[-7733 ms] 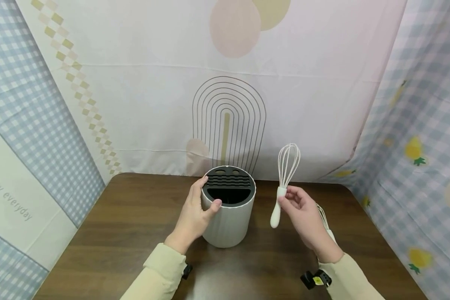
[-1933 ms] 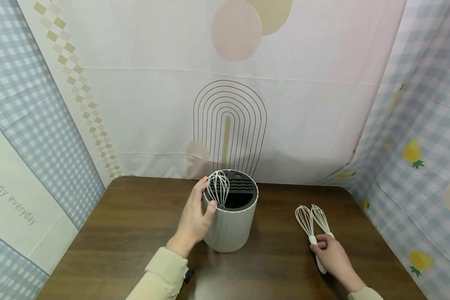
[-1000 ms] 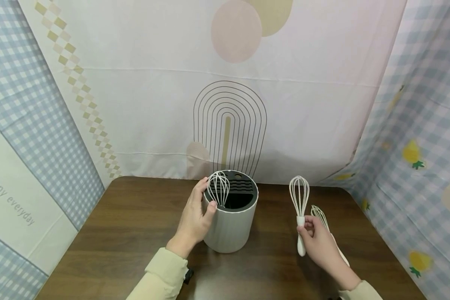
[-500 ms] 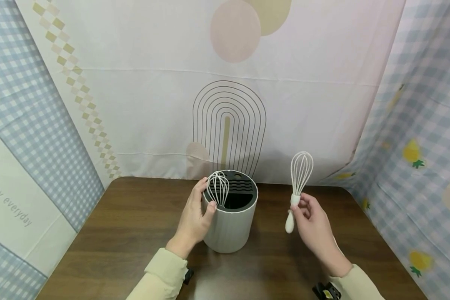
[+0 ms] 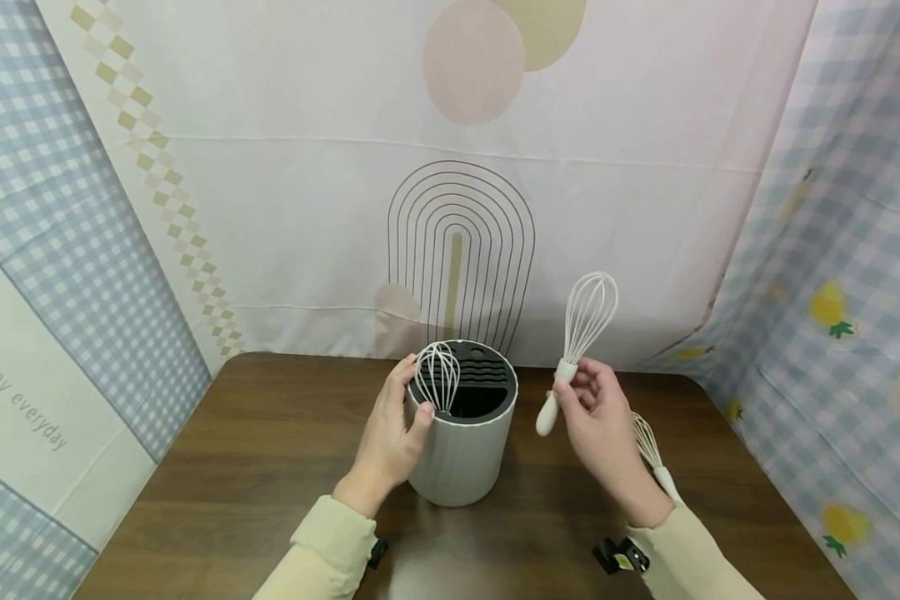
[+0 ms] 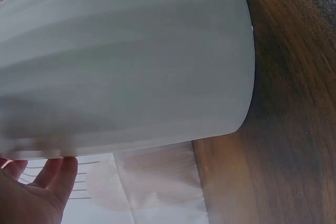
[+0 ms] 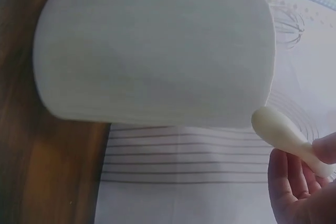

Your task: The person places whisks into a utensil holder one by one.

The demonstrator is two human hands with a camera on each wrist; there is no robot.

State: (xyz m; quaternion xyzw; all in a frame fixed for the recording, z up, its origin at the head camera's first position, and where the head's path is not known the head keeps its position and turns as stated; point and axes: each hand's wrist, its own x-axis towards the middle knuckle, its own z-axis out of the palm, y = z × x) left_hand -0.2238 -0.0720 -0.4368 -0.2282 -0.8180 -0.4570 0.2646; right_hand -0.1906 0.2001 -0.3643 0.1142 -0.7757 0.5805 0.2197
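Observation:
A white utensil holder (image 5: 457, 467) with a dark slotted insert stands upright on the table. My left hand (image 5: 386, 429) grips its left side near the rim, the thumb at the front. One whisk (image 5: 438, 379) stands in the holder's left part, its wire head up and its handle hidden inside. To the right, my right hand (image 5: 596, 417) pinches a second white whisk (image 5: 567, 369) by the upper handle. That whisk is raised off the table, wires up, handle end (image 7: 273, 124) pointing down-left towards the holder. Beyond the right forearm lies a third whisk (image 5: 648, 446), partly hidden.
A brown wooden table (image 5: 270, 467) carries everything. Behind it hangs a pale patterned cloth (image 5: 307, 208). Blue checked cloths flank the table, one on the left (image 5: 60, 208) and one on the right (image 5: 780, 400).
Since 7.7 seconds ago, a whisk has come to stand in the holder. My right hand has since lifted another from the table and carried it up and left. The left hand keeps its grip.

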